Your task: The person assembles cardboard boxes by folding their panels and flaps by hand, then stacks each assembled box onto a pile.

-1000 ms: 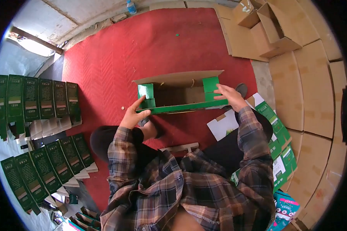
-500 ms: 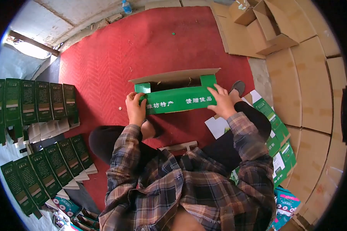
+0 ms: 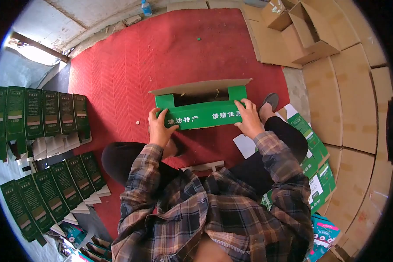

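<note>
A green cardboard box (image 3: pixel 205 118) with white Chinese characters is held in front of me, above the red mat. Its top is open: a long flap stands up along the far side, and small green flaps stick up at both ends. Two short cord ends show inside on the far wall. My left hand (image 3: pixel 160 126) grips the left end, with the thumb on the printed side. My right hand (image 3: pixel 250 118) grips the right end, thumb low on the same side. The fingers behind the box are partly hidden.
Rows of dark green cartons (image 3: pixel 43 111) stand at the left on the red mat (image 3: pixel 118 65). Flattened green boxes (image 3: pixel 314 157) lie by my right knee. Brown cartons (image 3: pixel 323 96) line the right side, with an open one (image 3: pixel 310 35) at the top right. A bottle (image 3: pixel 146 8) stands far back.
My left hand has shifted slightly down and right along the box, its thumb now lower. My right thumb has moved lower too. The left end flap stands more upright.
</note>
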`<act>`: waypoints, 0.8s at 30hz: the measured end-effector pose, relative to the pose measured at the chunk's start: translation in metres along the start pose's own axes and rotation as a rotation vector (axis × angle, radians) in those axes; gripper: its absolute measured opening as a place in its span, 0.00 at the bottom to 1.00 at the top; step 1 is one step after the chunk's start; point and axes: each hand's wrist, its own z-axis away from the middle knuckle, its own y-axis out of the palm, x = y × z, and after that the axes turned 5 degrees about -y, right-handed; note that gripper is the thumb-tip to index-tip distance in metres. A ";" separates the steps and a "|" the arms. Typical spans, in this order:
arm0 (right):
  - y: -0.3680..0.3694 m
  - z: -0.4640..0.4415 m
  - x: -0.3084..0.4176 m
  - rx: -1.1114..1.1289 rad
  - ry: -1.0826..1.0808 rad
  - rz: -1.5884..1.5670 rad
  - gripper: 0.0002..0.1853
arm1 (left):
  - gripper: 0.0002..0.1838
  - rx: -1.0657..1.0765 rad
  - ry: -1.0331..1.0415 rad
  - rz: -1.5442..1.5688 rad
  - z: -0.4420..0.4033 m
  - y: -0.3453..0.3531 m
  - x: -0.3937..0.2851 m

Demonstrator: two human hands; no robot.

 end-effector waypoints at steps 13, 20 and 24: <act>0.000 -0.003 -0.004 -0.011 -0.018 -0.003 0.40 | 0.41 0.087 0.109 -0.283 -0.002 0.000 -0.016; 0.000 -0.006 -0.004 0.058 -0.021 0.054 0.41 | 0.40 0.119 0.112 -0.301 -0.004 -0.001 -0.014; 0.003 -0.004 -0.002 0.084 -0.010 0.065 0.44 | 0.45 0.123 0.154 -0.315 -0.002 -0.003 -0.014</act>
